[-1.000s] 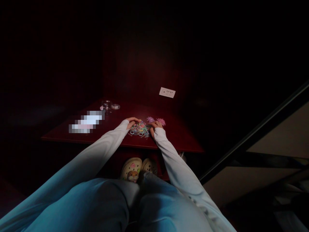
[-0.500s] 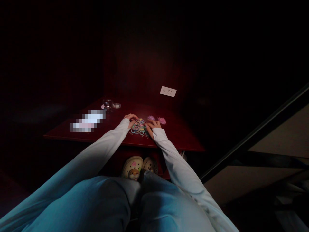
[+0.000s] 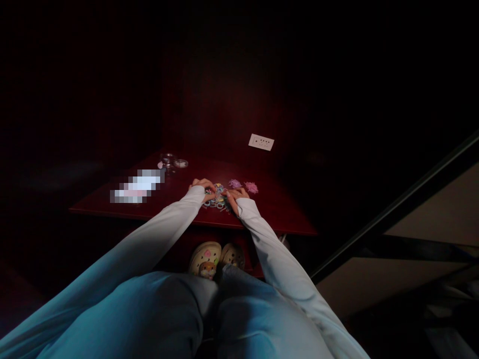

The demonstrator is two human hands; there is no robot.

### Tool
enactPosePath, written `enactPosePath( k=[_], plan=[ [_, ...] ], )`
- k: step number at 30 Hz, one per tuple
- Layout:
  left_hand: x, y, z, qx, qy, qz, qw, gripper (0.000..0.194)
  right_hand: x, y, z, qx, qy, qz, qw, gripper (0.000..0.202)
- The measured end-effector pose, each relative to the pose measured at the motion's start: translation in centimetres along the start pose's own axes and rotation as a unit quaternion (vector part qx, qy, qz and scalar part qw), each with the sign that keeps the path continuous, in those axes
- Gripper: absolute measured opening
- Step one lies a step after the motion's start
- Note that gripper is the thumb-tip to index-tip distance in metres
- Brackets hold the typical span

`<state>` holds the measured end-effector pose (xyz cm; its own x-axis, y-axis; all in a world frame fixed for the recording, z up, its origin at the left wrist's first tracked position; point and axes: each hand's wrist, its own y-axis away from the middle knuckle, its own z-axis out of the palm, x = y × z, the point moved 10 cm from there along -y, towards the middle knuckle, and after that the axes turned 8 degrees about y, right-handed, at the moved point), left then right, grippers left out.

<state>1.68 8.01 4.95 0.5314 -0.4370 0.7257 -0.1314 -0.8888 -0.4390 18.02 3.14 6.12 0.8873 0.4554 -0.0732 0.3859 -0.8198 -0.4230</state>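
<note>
Pile [image 3: 219, 203]: small coloured bands, heaped on the table [image 3: 277, 212] between the left fingers and the right fingers, partly hidden by both.
Pile's lie: bands point every way; the heap is roundish, and I cannot tell a long axis.
Left hand [image 3: 202, 185]: at the pile's left side, fingers bent over it and pointing right; whether they pinch a band, I cannot tell.
Right hand [image 3: 238, 194]: at the pile's right side, fingers curved and pointing left toward the left fingers; whether they grip a band, I cannot tell.
Purple clump [image 3: 235, 183]: just beyond the right fingers, near the pile.
Pink clump [image 3: 251, 187]: right of the purple one, just beyond the right hand; both clumps look roundish, strands sticking out all around.
Jar [image 3: 169, 161]: clear, beyond the left fingers and to their left, with a round clear piece [image 3: 181, 163] beside it.
Blurred patch [image 3: 139, 185]: well left of the left fingers, its long axis slanting away to the right.
Socket [image 3: 261, 142]: on the wall beyond the right fingers.
</note>
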Motion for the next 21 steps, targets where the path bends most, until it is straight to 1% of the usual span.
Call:
enactPosePath(
  k=[7,10,15,18,21],
  plan=[
    [-0.4,-0.1,0.1,0.027,0.041,0.015,0.999,0.008,0.0,0.1,-0.7,0.027,-0.024,0.004,0.999,0.049],
    [-0.4,-0.1,0.2,0.031,0.048,0.017,0.998,0.009,0.0,0.2,-0.8,0.034,-0.023,0.011,0.999,0.048],
    [-0.1,0.0,0.3,0.027,0.033,0.015,0.999,0.019,-0.2,0.3,-0.9,0.029,-0.013,0.012,0.999,0.051],
    [0.2,0.1,0.3,0.025,0.027,0.019,0.999,0.029,-0.3,0.3,-1.1,0.025,-0.015,0.012,1.000,0.053],
    [0.3,0.2,0.4,0.017,0.020,0.018,0.999,0.034,-0.3,0.3,-1.1,0.024,-0.017,0.012,0.999,0.051]
  ],
)
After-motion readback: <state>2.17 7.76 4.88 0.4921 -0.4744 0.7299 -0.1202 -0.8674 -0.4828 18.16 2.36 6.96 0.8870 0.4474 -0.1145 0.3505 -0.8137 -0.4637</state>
